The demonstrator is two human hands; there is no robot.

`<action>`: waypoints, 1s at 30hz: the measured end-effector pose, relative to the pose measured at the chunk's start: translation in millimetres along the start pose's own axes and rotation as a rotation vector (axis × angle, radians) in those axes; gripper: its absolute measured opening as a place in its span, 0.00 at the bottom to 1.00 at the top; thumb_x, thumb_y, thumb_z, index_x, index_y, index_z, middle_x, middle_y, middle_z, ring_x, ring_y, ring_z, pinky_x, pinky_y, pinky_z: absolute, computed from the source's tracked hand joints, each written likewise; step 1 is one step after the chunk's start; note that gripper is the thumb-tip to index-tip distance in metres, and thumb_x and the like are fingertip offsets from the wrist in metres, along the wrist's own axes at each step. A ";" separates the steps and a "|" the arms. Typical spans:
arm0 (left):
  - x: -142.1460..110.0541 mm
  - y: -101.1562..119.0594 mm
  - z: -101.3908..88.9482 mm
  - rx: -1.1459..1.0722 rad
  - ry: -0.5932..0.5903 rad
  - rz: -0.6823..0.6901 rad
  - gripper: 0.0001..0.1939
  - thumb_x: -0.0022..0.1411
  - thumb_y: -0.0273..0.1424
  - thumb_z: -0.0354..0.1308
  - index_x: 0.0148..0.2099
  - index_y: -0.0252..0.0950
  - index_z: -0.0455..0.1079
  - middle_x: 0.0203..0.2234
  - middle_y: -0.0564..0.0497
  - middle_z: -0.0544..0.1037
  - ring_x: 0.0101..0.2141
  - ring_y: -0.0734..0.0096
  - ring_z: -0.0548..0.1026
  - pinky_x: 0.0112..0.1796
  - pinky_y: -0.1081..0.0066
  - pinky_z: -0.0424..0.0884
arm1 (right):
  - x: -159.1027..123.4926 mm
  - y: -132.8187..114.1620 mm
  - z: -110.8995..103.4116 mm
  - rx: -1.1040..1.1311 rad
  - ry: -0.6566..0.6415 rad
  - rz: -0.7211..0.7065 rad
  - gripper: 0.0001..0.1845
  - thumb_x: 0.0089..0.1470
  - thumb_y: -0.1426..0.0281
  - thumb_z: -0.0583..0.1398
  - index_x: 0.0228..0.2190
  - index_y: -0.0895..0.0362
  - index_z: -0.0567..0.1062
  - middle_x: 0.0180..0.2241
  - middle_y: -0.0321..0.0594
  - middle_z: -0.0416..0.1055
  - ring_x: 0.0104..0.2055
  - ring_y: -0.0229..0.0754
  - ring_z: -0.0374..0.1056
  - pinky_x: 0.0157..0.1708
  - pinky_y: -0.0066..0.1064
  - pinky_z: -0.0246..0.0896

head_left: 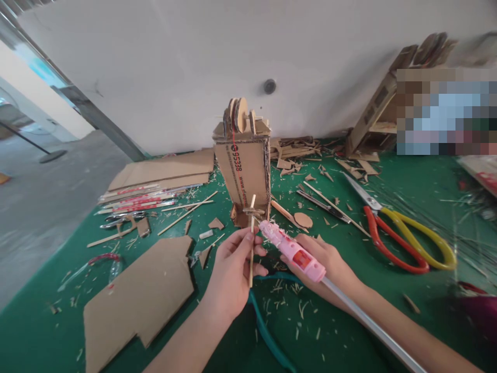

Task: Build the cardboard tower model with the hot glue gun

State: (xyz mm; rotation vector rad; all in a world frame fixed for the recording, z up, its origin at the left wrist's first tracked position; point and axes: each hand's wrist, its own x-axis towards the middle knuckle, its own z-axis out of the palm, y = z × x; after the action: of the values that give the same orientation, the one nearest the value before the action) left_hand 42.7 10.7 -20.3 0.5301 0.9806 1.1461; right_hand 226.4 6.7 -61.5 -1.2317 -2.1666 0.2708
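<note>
My left hand (pixel 235 261) pinches a thin wooden stick (pixel 251 267), which stands nearly upright. A small cardboard disc (pixel 254 212) sits around the stick near its upper end. My right hand (pixel 316 256) is wrapped round a pink hot glue gun (pixel 292 249), with a long pale glue stick (pixel 368 322) running out of its back. The gun's nozzle points at the disc and stick; whether it touches them I cannot tell. Just behind stands a tall cardboard box structure (pixel 243 171) with cardboard wheels (pixel 237 115) on top and a red string down its front.
On the left lie a cut cardboard sheet (pixel 143 290) and wrapped chopsticks (pixel 143 199). Large red-and-yellow scissors (pixel 392 223) and a utility knife (pixel 322 206) lie right. A teal cable (pixel 267 336) runs below my hands. Another cardboard structure (pixel 373 111) stands back right, beside a blurred area.
</note>
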 end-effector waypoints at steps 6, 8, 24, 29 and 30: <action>-3.3 2.2 1.5 -0.062 0.018 -0.020 0.08 0.55 0.29 0.65 0.36 0.32 0.71 0.24 0.56 0.66 0.20 0.85 0.59 0.12 0.87 0.51 | -1.9 2.4 2.0 -0.004 -0.035 0.021 0.03 0.53 0.73 0.57 0.32 0.56 0.66 0.27 0.36 0.69 0.26 0.39 0.66 0.27 0.30 0.57; -3.2 2.1 1.0 -0.064 0.014 -0.024 0.07 0.56 0.29 0.64 0.36 0.32 0.70 0.24 0.56 0.65 0.19 0.86 0.56 0.12 0.87 0.48 | -2.2 2.5 1.9 0.001 -0.045 0.030 0.04 0.53 0.73 0.57 0.32 0.56 0.66 0.27 0.36 0.69 0.26 0.39 0.66 0.27 0.30 0.57; -2.8 2.8 0.4 -0.026 -0.002 -0.041 0.09 0.58 0.30 0.63 0.34 0.34 0.64 0.24 0.57 0.65 0.18 0.86 0.53 0.12 0.87 0.46 | -3.7 2.6 1.9 0.006 -0.056 0.021 0.05 0.52 0.74 0.57 0.32 0.56 0.64 0.27 0.37 0.69 0.26 0.40 0.65 0.27 0.31 0.57; -2.5 2.0 0.9 -0.044 0.012 -0.056 0.08 0.59 0.30 0.62 0.34 0.34 0.64 0.23 0.57 0.65 0.18 0.86 0.53 0.12 0.87 0.46 | -4.2 2.6 2.8 -0.006 -0.068 0.032 0.06 0.51 0.76 0.58 0.32 0.55 0.64 0.26 0.36 0.68 0.26 0.40 0.65 0.28 0.31 0.56; -2.4 1.7 0.7 -0.044 0.014 -0.051 0.08 0.59 0.29 0.61 0.33 0.34 0.64 0.23 0.57 0.65 0.18 0.86 0.53 0.12 0.87 0.46 | -4.0 2.6 2.9 -0.006 -0.065 0.029 0.07 0.51 0.76 0.58 0.32 0.55 0.64 0.26 0.35 0.67 0.26 0.40 0.65 0.28 0.31 0.56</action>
State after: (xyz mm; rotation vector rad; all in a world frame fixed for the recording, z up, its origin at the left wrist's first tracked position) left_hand 42.2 9.2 -17.7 0.4596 0.9735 1.1246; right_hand 227.9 5.1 -66.7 -1.2749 -2.2069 0.3209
